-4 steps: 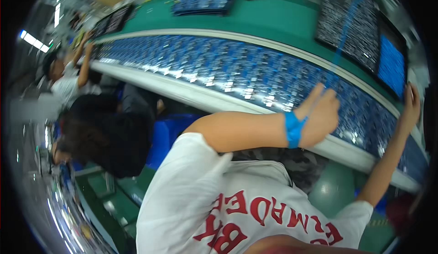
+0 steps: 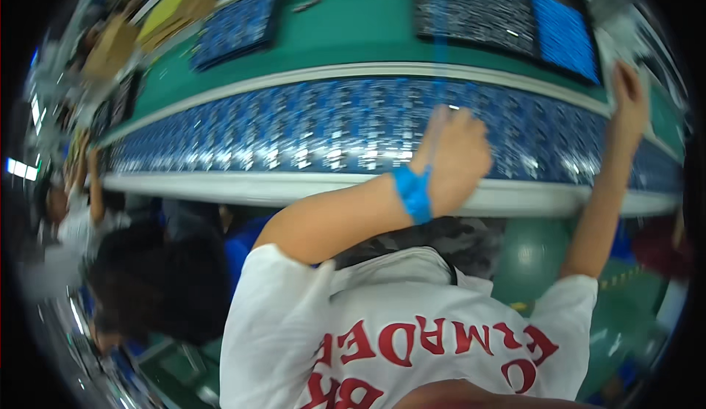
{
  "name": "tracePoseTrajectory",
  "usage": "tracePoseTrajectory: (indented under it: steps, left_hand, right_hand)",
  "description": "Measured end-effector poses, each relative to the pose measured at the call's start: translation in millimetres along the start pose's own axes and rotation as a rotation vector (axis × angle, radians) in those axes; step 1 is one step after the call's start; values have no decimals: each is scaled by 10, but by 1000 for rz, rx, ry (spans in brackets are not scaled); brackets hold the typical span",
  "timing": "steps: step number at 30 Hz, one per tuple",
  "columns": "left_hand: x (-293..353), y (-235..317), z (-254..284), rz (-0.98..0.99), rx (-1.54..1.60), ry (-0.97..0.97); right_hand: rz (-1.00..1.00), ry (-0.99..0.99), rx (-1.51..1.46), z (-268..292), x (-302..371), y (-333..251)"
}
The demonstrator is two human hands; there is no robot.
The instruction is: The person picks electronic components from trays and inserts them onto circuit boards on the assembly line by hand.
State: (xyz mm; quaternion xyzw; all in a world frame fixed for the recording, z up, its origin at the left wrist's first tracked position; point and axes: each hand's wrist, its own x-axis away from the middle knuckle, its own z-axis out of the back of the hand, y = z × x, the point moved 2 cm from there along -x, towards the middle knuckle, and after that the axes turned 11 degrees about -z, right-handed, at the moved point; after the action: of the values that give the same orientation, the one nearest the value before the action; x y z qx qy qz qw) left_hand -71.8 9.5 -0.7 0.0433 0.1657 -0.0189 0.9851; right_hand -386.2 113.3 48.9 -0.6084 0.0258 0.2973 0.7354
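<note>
The long row of blue boards point(image 2: 353, 126) runs from left to right across the front of the person, and the left hand point(image 2: 457, 160) is the nearer one, right over its near side. The boards lie under that hand and on both sides of it, and its fingers point across the row, not along it. The fingers are bent, but I cannot tell if the grip is apart or together, or if it has a small thing in it. The right hand point(image 2: 629, 94) is farther out, past the row, just to the right of the bright blue tray point(image 2: 562, 34) on the green table point(image 2: 346, 34). Its grip is blurry, so I cannot tell that one either. The tray of dark parts point(image 2: 474, 8) sits past the left hand, across the row.
</note>
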Motion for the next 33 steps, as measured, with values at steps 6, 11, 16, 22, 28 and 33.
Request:
tracePoseTrajectory:
  steps: [6, 11, 16, 22, 28, 33]
  left_hand:
    - [93, -11, 142, -70, 72, -33]
    - [138, -121, 131, -108, 138, -111]
    - [157, -219, 132, -158, 206, -89]
    - [179, -278, 65, -119, 291, -59]
    - [172, -251, 85, -123, 249, -35]
    - [129, -269, 107, -107, 299, -57]
  right_hand:
    - [-195, -477, 204, -640, 933, -213]
    - [86, -594, 389, -933, 1037, -432]
    - [231, -658, 558, -1062, 996, -395]
    - [386, -616, 672, -1150, 1027, -249]
    - [397, -626, 688, -1149, 1035, -238]
    - [409, -628, 686, -1128, 1039, -227]
